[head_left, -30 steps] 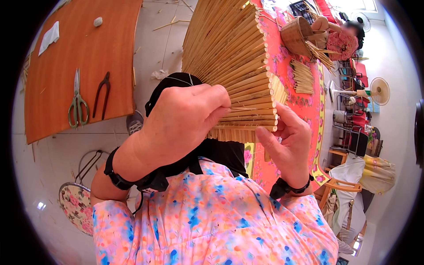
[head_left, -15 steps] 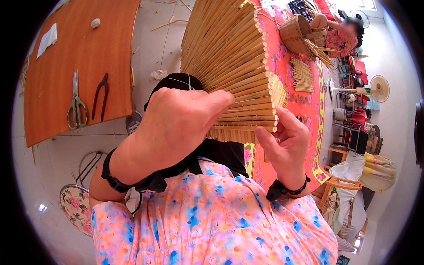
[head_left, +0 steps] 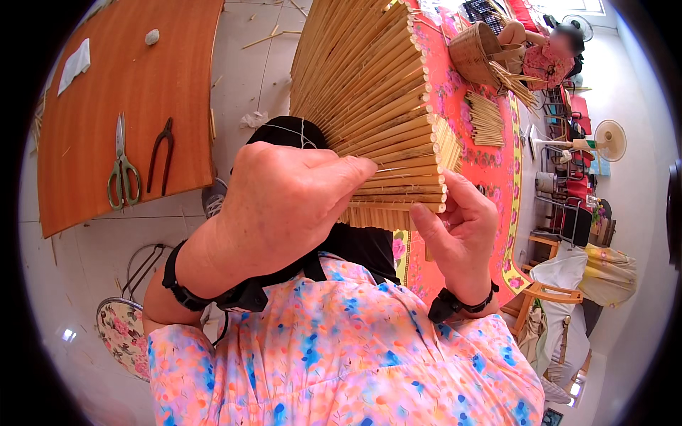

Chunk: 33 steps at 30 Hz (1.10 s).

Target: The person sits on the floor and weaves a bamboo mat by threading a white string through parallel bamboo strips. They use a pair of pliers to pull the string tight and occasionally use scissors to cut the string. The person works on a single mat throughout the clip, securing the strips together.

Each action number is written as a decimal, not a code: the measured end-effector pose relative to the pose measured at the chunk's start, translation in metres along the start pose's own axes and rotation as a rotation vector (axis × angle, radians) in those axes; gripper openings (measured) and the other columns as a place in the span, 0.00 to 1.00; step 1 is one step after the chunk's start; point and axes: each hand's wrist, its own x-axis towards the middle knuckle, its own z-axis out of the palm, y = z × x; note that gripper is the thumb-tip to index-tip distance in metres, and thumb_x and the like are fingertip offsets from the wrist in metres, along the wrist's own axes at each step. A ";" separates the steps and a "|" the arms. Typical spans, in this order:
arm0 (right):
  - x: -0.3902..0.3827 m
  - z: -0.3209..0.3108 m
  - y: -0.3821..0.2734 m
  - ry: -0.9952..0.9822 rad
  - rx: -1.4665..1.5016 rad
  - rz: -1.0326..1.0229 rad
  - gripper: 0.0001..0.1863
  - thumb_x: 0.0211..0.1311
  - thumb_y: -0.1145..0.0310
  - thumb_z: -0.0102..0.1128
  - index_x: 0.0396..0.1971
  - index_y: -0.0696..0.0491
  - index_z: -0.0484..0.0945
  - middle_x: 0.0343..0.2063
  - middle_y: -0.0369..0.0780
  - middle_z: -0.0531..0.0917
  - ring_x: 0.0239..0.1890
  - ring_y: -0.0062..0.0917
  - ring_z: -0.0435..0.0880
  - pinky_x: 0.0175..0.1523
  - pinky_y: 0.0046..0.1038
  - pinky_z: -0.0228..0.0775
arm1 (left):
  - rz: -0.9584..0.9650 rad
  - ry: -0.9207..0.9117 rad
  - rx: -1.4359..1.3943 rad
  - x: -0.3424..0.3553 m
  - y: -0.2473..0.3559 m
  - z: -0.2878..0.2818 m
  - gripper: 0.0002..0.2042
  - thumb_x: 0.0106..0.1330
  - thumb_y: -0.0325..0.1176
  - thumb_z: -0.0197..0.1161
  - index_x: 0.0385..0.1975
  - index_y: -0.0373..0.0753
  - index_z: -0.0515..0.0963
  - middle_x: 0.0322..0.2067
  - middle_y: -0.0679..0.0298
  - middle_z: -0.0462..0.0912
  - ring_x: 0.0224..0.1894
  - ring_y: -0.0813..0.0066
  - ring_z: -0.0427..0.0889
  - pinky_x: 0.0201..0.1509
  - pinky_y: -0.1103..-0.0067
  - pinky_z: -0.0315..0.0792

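A large mat of straight straw-coloured stalks point(head_left: 369, 92) fans out in front of me, its round cut ends lined up along the right edge. My left hand point(head_left: 284, 192) is closed in a pinch above the lower stalks. Past its fingertips shows a thin shiny needle point(head_left: 386, 170), lying across the stalks. A pale thread point(head_left: 302, 129) runs near the back of that hand, over dark cloth. At the lower right corner my right hand point(head_left: 458, 227) grips the mat's edge, thumb near the stalk ends and fingers behind it.
To the left, an orange-brown wooden board point(head_left: 135, 71) holds green-handled scissors point(head_left: 122, 167) and dark pliers point(head_left: 161, 156). A red floral cloth point(head_left: 490, 192) lies at the right, with a stalk bundle point(head_left: 485, 121) and a wicker basket point(head_left: 474, 57). Beyond sits another person point(head_left: 550, 64).
My left hand has shifted very slightly, and the needle shows more plainly beyond its fingertips. My right hand and the mat stay in place.
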 end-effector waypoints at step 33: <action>0.004 -0.005 0.010 -0.030 -0.089 -0.148 0.22 0.46 0.78 0.68 0.44 0.67 0.77 0.33 0.43 0.82 0.31 0.20 0.85 0.35 0.19 0.78 | 0.079 -0.029 0.079 0.008 -0.002 -0.003 0.08 0.53 0.21 0.65 0.32 0.36 0.81 0.20 0.59 0.80 0.21 0.64 0.80 0.22 0.75 0.72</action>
